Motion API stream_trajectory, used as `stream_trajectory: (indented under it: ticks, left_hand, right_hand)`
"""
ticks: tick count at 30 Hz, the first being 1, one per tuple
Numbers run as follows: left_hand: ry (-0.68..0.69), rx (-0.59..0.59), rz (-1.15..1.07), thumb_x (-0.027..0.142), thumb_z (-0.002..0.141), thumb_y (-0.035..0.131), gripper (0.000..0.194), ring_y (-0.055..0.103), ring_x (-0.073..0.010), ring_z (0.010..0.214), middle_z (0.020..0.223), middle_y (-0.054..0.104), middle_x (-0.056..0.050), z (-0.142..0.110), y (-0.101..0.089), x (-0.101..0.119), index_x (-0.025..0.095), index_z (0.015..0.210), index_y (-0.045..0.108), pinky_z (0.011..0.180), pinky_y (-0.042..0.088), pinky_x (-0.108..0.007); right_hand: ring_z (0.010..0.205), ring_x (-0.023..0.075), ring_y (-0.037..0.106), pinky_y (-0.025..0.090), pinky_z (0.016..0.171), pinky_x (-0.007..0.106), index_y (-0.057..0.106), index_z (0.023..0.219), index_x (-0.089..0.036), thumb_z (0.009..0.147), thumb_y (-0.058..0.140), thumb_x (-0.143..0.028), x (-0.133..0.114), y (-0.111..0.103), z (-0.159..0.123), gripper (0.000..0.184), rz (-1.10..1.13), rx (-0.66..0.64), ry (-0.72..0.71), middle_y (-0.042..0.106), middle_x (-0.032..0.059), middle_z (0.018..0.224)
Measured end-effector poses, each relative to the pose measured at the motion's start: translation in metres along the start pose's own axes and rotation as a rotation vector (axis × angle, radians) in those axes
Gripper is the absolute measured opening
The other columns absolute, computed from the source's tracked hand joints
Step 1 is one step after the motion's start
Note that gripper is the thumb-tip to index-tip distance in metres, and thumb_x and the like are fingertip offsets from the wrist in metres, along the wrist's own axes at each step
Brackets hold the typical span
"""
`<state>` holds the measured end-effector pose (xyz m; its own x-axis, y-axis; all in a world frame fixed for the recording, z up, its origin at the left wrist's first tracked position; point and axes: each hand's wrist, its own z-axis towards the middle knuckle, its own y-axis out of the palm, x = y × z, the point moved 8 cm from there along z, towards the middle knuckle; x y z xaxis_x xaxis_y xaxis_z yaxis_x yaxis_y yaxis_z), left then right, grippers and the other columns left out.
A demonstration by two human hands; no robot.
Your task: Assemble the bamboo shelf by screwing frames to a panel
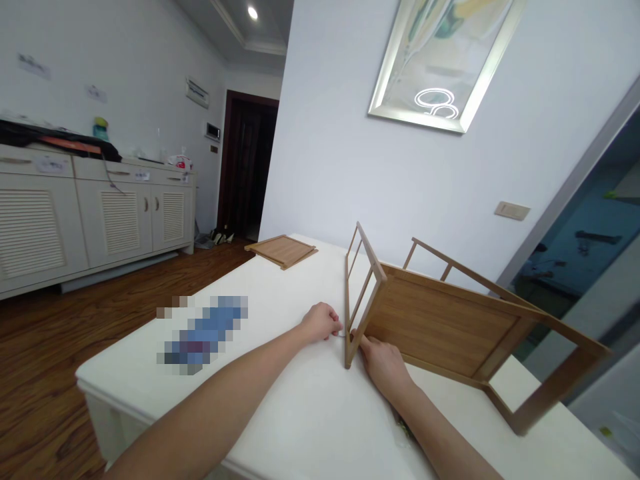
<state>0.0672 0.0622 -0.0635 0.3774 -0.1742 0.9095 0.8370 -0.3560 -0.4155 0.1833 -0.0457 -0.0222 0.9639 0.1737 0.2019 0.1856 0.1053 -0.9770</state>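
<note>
A partly assembled wooden shelf rack [440,320] lies on its side on the white table, with a solid panel between two slatted end frames. My left hand [320,323] is just left of the nearer end frame [370,300], its fingers pinched together close to the wood. A small pale bit shows at those fingertips, too small to name. On the inner side of the same frame, my right hand [385,363] grips the lower corner, its fingertips partly hidden behind the wood.
Another wooden panel [283,251] lies flat at the table's far end. A blurred-out blue item [207,333] rests on the left of the white table [280,413]. Under my right forearm a small plastic packet [406,430] partly shows. A wall stands close behind the rack.
</note>
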Motion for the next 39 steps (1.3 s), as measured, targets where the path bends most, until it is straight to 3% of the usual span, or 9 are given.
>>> stream_trajectory:
  ticks: [13, 28, 39]
  left_hand:
    - [0.029, -0.019, -0.044, 0.029, 0.070, 0.069, 0.018, 0.048, -0.0064, 0.040, 0.059, 0.067, -0.003, -0.002, 0.000, 0.004, 0.011, 0.070, 0.066, 0.045, 0.039, -0.020]
    - [0.123, -0.039, -0.130, 0.023, 0.069, 0.066, 0.013, 0.044, -0.0047, 0.037, 0.056, 0.062, 0.000, -0.008, 0.000, 0.015, 0.011, 0.067, 0.061, 0.041, 0.036, -0.019]
    - [0.182, -0.054, -0.135, 0.017, 0.069, 0.061, 0.006, 0.050, -0.0067, 0.041, 0.053, 0.059, 0.002, -0.010, 0.000, 0.017, 0.013, 0.073, 0.061, 0.045, 0.041, -0.018]
  right_hand:
    - [0.088, 0.0188, 0.066, 0.038, 0.067, 0.025, 0.042, 0.132, -0.029, 0.091, 0.028, -0.015, -0.002, -0.004, -0.002, 0.045, 0.007, -0.047, 0.011, 0.068, 0.0070, 0.103]
    - [0.085, 0.0205, 0.067, 0.037, 0.065, 0.027, 0.044, 0.131, -0.029, 0.091, 0.029, -0.015, -0.001, -0.005, -0.002, 0.045, 0.001, -0.004, 0.008, 0.069, 0.0054, 0.098]
    - [0.085, 0.0199, 0.066, 0.037, 0.066, 0.026, 0.045, 0.132, -0.030, 0.091, 0.031, -0.015, 0.001, -0.001, -0.001, 0.046, 0.011, -0.008, 0.005, 0.069, 0.0054, 0.098]
